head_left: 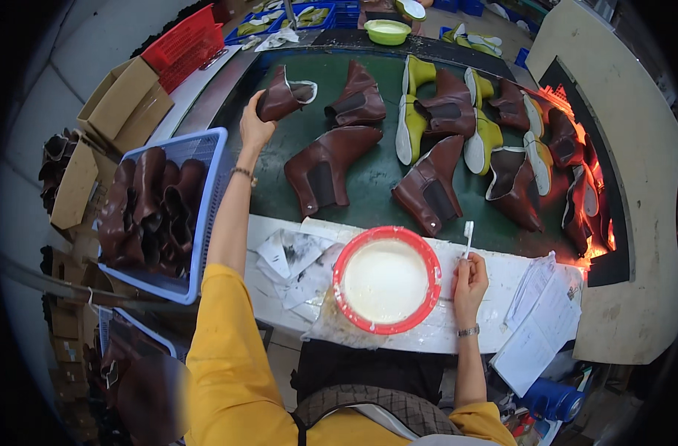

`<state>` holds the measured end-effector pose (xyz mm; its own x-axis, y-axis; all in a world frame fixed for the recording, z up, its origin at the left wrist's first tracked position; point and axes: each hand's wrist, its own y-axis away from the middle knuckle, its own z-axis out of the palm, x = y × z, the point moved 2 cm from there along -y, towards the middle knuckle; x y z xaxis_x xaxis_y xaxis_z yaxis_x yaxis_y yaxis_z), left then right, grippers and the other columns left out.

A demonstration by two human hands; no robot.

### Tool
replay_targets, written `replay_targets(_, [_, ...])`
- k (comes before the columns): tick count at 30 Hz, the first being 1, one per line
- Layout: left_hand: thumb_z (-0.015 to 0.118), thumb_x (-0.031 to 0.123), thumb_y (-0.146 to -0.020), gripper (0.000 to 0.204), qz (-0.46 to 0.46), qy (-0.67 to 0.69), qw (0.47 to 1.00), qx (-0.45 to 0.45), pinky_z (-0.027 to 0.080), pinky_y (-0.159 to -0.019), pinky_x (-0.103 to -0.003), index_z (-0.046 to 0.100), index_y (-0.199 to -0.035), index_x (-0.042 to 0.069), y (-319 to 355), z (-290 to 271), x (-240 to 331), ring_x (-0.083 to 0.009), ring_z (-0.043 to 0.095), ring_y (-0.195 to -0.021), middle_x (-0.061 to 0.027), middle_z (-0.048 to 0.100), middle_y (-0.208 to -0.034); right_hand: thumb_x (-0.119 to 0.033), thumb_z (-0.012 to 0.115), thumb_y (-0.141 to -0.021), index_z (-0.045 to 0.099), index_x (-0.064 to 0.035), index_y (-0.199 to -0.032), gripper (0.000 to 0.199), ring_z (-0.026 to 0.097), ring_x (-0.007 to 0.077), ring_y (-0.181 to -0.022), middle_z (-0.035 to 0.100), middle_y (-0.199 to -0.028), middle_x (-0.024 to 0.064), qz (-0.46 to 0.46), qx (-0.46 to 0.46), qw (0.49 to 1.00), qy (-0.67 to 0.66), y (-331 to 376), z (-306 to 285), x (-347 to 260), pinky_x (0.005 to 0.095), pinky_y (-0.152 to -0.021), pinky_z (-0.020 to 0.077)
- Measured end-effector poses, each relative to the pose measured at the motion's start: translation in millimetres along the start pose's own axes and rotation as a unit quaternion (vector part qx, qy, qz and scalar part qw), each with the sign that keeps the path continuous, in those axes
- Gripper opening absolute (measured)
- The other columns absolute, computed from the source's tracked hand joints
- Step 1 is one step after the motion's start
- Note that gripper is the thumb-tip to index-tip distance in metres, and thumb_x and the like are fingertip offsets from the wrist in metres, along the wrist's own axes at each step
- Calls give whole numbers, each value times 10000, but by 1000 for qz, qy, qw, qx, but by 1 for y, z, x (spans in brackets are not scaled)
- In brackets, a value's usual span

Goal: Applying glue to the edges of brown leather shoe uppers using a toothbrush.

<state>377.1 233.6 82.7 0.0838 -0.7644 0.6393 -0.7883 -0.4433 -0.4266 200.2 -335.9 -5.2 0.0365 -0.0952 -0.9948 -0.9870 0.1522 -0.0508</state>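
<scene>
My left hand reaches to the far left of the green work surface and grips a dark brown leather boot upper with a white-edged opening. In my right hand, near the front edge, is a white toothbrush, bristle end up. Between my forearms stands a red basin of creamy white liquid. Other brown boot uppers lie beyond it, one right of my left forearm and another beyond the toothbrush.
At left sits a blue basket full of brown uppers, near cardboard boxes and a red crate. Yellow-green shoe lasts stand among uppers at right, before a glowing orange opening. Papers lie front right.
</scene>
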Motion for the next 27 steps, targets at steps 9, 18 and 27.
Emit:
replay_targets(9, [909,508,-710,1394,-265,141,930,-213,568,-856,-639,-53,-1640,114,76,27,45,-471,414,-1413,-312,254,-1611,-110,584,-1042,602,-12,-1157,152,450,8,-615,564,-755,-41,35,33,999,10,4,-8,-2,176,-526,336])
replay_targets(18, [844,302,-822,729,-120,163,974,-102,594,-710,-336,529,-1411,9,152,9,69,-230,720,-919,-206,672,-1223,-175,589,-1060,626,-6,-1104,178,418,9,-532,575,-752,-35,5,14,1000,-18,-4,-2,1,183,-451,307])
replay_targets(27, [764,187,-887,191,120,-94,985,-82,459,-968,-447,762,-1057,101,328,-47,74,-296,553,-1116,-50,655,-1139,-222,602,-1056,658,-24,-995,215,469,31,-495,610,-736,0,6,11,997,-74,-3,-13,1,190,-419,351])
